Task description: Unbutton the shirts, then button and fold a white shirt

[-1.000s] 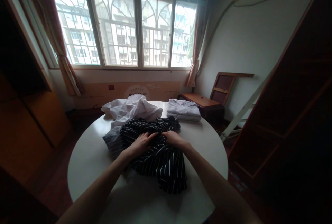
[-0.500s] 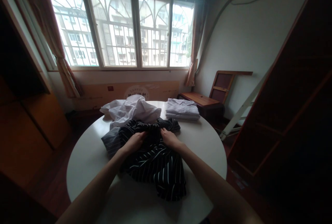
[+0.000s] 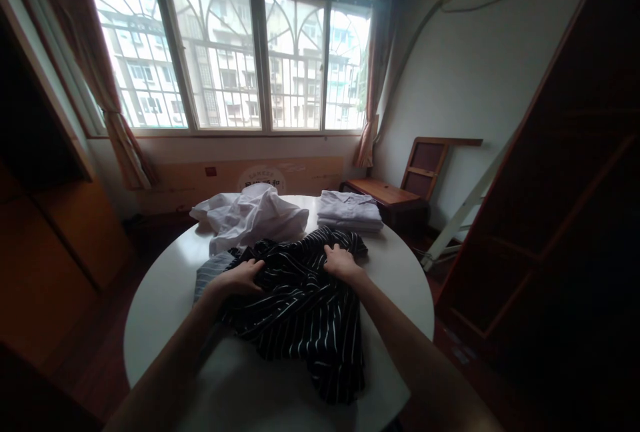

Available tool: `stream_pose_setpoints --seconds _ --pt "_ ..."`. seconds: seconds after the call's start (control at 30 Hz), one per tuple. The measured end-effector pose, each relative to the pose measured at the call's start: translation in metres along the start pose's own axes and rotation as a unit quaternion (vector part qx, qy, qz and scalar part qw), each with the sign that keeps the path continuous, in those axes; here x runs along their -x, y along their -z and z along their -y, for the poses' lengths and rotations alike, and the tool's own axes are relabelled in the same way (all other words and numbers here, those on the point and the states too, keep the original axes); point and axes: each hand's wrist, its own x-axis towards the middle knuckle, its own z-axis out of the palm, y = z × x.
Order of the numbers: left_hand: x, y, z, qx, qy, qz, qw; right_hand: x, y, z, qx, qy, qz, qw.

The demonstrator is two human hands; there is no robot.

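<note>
A black garment with thin white stripes (image 3: 310,325) lies crumpled across the middle of the round white table (image 3: 165,299). My left hand (image 3: 243,277) rests on its left part, thumb and fingers apart. On its upper right part lies my right hand (image 3: 343,262), fingers spread over the cloth. A grey striped cloth (image 3: 207,272) pokes out from under the garment at the left. Behind it is a loose heap of white cloth (image 3: 255,215). To the right of that heap sits a folded stack of pale shirts (image 3: 350,211).
Beyond the table stand a long cardboard box (image 3: 190,179) under the window and a low wooden bench (image 3: 385,191). A white metal frame (image 3: 455,229) leans at the right beside a dark wooden panel (image 3: 530,232). An orange-brown cabinet (image 3: 75,232) is at the left.
My hands have moved apart, the left one leftward and the right one rightward. The striped garment's bunched top has spread wider, and its lower end reaches a little nearer to me.
</note>
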Motion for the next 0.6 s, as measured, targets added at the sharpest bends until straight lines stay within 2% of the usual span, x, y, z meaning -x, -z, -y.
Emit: stream_pose_setpoints --seconds 0.07,0.17,0.27,0.33,0.43,0.5,0.6 --pt "0.001 -0.005 -0.013 0.011 -0.064 -0.017 0.998 0.001 -0.004 0.009 0.005 0.02 -0.004 1.0" --pt "0.003 -0.011 -0.03 0.065 -0.154 -0.051 0.985 0.001 -0.01 0.02 -0.025 0.088 -0.002 0.996" --pt "0.0 -0.016 -0.038 0.137 -0.2 -0.071 0.968 -0.002 -0.015 0.025 -0.152 0.154 0.032 0.976" --pt "-0.004 -0.018 -0.039 0.166 -0.192 -0.115 0.96 -0.004 -0.019 0.025 -0.309 0.185 0.078 0.93" --pt "-0.011 -0.024 -0.039 0.173 -0.17 -0.205 0.948 -0.003 -0.025 0.023 -0.534 0.196 0.128 0.813" --pt "-0.016 -0.028 -0.039 0.172 -0.178 -0.224 0.943 -0.001 -0.027 0.022 -0.613 0.166 0.14 0.759" --pt "-0.019 -0.031 -0.038 0.185 -0.196 -0.23 0.935 0.004 -0.025 0.025 -0.678 0.105 0.181 0.704"
